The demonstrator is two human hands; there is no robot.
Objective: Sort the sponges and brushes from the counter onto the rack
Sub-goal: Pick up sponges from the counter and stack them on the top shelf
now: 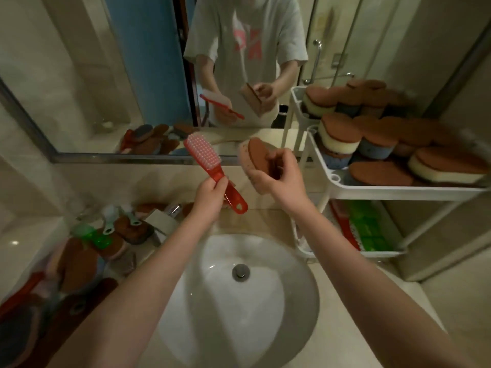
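Observation:
My left hand grips the handle of a red brush with pale bristles, held upright above the sink. My right hand holds a sponge with a brown scouring face and a pinkish body, tilted on edge beside the brush. To the right stands the white rack; its top shelf carries several brown-topped sponges, and its lower shelf holds red and green brushes. On the counter at the left lies a heap of sponges and brushes.
A round white sink with a metal drain lies below my arms. A wide mirror covers the wall ahead and reflects a person with the brush and sponge. The beige counter runs on both sides of the basin.

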